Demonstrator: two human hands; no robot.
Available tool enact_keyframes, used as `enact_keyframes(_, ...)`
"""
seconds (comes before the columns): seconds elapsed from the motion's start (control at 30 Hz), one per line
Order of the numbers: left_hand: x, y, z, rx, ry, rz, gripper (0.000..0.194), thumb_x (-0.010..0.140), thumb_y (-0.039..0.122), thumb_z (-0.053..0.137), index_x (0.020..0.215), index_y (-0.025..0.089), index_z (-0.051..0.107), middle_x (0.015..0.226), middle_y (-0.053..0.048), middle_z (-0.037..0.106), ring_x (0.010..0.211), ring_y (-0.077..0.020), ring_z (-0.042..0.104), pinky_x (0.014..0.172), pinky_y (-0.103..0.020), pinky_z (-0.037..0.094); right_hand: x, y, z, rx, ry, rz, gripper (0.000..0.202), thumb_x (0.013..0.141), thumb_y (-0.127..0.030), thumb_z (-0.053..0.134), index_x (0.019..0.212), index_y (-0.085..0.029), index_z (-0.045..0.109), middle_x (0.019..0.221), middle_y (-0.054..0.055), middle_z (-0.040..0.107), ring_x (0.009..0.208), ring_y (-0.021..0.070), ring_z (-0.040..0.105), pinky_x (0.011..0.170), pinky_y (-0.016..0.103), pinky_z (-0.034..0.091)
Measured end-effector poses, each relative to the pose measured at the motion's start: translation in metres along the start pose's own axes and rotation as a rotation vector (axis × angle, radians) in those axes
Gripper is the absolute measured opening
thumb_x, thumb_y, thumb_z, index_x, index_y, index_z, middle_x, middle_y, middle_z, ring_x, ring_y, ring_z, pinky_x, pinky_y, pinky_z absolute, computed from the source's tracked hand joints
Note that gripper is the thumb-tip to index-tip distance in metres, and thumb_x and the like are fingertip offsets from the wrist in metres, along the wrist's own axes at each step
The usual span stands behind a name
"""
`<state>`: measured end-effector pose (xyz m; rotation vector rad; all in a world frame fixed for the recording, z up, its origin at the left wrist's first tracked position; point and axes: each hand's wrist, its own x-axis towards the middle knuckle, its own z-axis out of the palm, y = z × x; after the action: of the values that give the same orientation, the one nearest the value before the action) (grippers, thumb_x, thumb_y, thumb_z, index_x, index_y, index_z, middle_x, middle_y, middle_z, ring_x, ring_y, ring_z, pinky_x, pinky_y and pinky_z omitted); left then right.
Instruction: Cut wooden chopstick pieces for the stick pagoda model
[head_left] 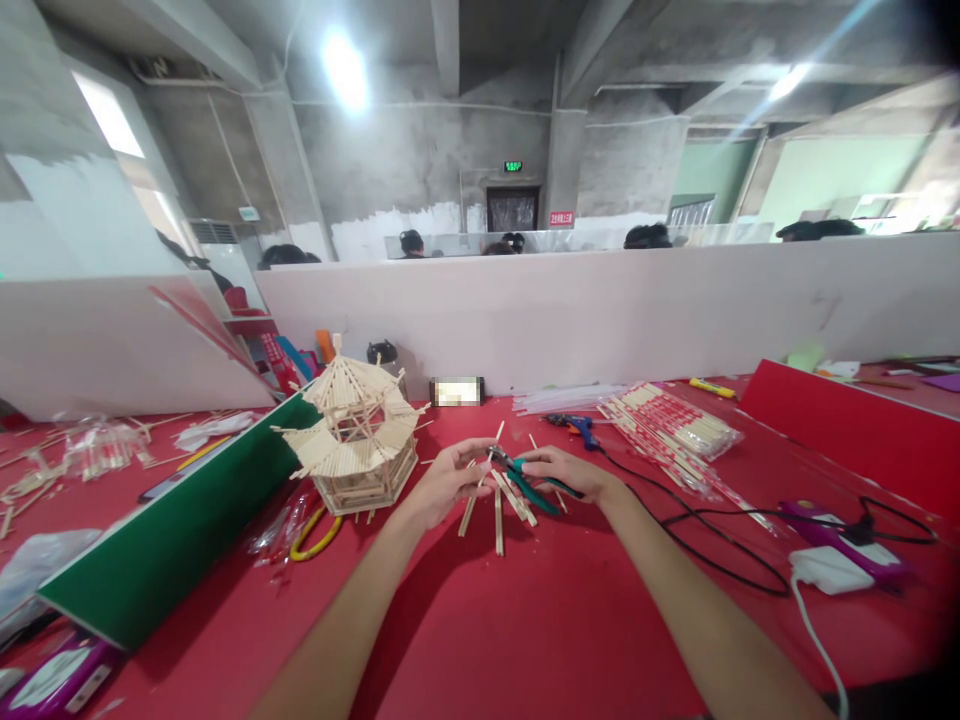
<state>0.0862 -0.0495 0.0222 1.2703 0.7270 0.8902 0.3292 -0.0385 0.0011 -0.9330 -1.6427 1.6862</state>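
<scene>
Step, I judge: nipping or adjusting splayed sticks (499,525), right of the stick pavilion (358,455) | right hand (561,470) wraps pliers (534,492); left hand (452,482) curls by their tip, grip I can't tell | next calls for steady bracing

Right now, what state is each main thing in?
Teal-handled metal pliers: in the right hand, jaw opening unclear.
Pale wooden-stick pagoda model: standing upright.
Blue plastic glue gun: lying down, unheld.
Yellow cylindrical marker: lying flat.
Green rectangular wall sign: lit.
White ceiling lamp: lit.
</scene>
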Motion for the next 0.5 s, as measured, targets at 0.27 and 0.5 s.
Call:
enact_keyframes(0.27,0.0002,0.0007,0.0016,-0.010,0.006,-0.023,0.046,0.077,0.021,0.075,0.121,0.020,0.062,0.120,-0.011,0.061,0.072,-0.0096,0.069,0.071,-0.022,0.059,0.0003,0.0006,-0.0018,-0.036,0.004,0.008,0.042,0.078,-0.047,0.070,0.108,-0.018,0.071,0.105,0.006,0.069,0.093,0.0197,0.066,0.088,0.033,0.049)
enact_keyframes(0.5,0.0011,-0.0014,0.0000,-0.019,0.006,-0.017,0.047,0.075,0.022,0.076,0.120,0.020,0.062,0.122,-0.012,0.061,0.071,-0.0099,0.069,0.071,-0.023,0.059,-0.0003,-0.0009,-0.0005,-0.035,0.002,0.003,0.042,0.078,-0.048,0.070,0.108,-0.019,0.071,0.105,0.007,0.070,0.096,0.0212,0.065,0.086,0.033,0.051)
